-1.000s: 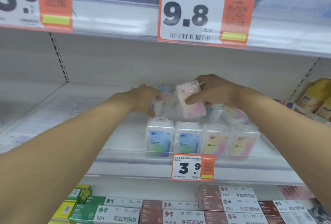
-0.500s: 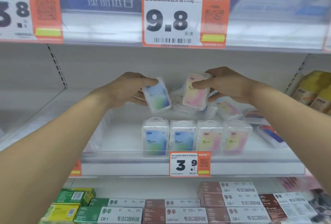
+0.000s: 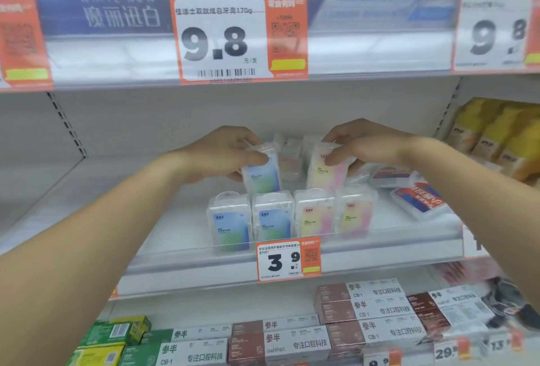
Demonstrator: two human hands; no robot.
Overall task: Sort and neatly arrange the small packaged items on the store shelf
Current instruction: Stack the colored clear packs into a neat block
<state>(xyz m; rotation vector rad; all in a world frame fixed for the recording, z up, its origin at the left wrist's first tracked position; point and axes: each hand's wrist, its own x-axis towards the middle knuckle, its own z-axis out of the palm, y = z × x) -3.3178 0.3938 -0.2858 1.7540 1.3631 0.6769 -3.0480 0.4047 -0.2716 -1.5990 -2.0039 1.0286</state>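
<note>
Clear hard plastic, so these floss pick boxes look light, stiff and a bit slippery; best pinched by the side walls. The left hand (image 3: 225, 155) grips a blue-green box (image 3: 263, 174), the right hand (image 3: 365, 143) a pink-yellow box (image 3: 327, 174), both upright, labels facing out, just behind the front row (image 3: 292, 216) on the shelf (image 3: 204, 251).

Light was bright, even and diffuse, with soft shadows. Glare washed the clear plastic shelf-edge strip (image 3: 365, 53) above the hands. Edges bowed with wide-angle distortion; boxes below the hands blurred.
</note>
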